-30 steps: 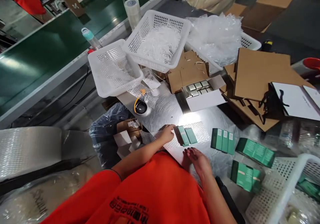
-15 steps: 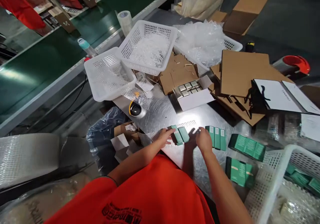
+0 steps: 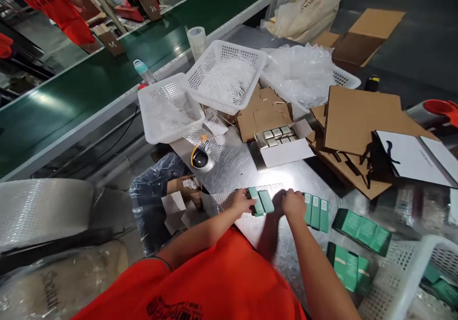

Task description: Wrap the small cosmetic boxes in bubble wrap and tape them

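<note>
My left hand (image 3: 243, 202) grips the left one of two small green boxes (image 3: 255, 200), its thumb lying over the box face. The second green box (image 3: 266, 201) leans against the first, and both rest on a sheet of bubble wrap (image 3: 229, 200). To the right, my right hand (image 3: 294, 205) is closed, fingers curled beside a row of three green boxes (image 3: 315, 212) with white labels. Its fingertips are hidden, so what they hold cannot be made out. More green boxes (image 3: 362, 229) stand in a group further right, and another group (image 3: 346, 266) lies nearer me.
A white carton (image 3: 286, 154) of small silvery boxes stands ahead, near a tape dispenser (image 3: 199, 158). White baskets (image 3: 223, 105) hold paper shreds and plastic. Flat cardboard (image 3: 361, 119) and a white bag (image 3: 411, 155) lie right. A basket (image 3: 411, 282) borders the near right. A conveyor (image 3: 118, 77) runs behind.
The view has shifted, so the table appears further right and lower. My right hand's fingers have curled in beside the labelled row. My left hand stays at the pair of green boxes.
</note>
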Motion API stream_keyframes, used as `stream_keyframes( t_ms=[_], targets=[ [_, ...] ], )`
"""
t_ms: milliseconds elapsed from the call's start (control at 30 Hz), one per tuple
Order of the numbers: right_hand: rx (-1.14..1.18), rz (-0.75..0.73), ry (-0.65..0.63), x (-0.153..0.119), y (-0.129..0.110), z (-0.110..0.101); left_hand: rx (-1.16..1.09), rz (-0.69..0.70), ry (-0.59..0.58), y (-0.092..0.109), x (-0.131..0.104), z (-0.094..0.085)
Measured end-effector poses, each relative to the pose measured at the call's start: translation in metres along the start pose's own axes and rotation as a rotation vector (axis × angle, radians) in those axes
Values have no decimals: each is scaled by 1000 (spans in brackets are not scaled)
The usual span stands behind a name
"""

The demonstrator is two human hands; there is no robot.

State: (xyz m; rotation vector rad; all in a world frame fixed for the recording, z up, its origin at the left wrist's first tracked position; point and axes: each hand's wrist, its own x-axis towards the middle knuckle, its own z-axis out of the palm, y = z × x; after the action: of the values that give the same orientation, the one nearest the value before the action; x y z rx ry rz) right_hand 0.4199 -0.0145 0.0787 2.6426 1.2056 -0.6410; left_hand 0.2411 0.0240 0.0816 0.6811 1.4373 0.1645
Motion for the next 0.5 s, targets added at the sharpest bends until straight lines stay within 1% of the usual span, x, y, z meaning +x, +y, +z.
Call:
stream_keyframes(
  t_ms=[133, 300, 433, 500],
  targets=[
    [-14, 7, 9, 1, 1, 1, -22, 23, -25, 4, -1, -1],
    [17, 16, -14, 5, 1, 4, -11, 31, 1, -1, 7, 1],
    [56, -59, 8, 8, 8, -3, 2, 35, 29, -7, 15, 2],
    [80, -102, 22, 7, 13, -8, 8, 34, 24, -9, 18, 2]
  ],
)
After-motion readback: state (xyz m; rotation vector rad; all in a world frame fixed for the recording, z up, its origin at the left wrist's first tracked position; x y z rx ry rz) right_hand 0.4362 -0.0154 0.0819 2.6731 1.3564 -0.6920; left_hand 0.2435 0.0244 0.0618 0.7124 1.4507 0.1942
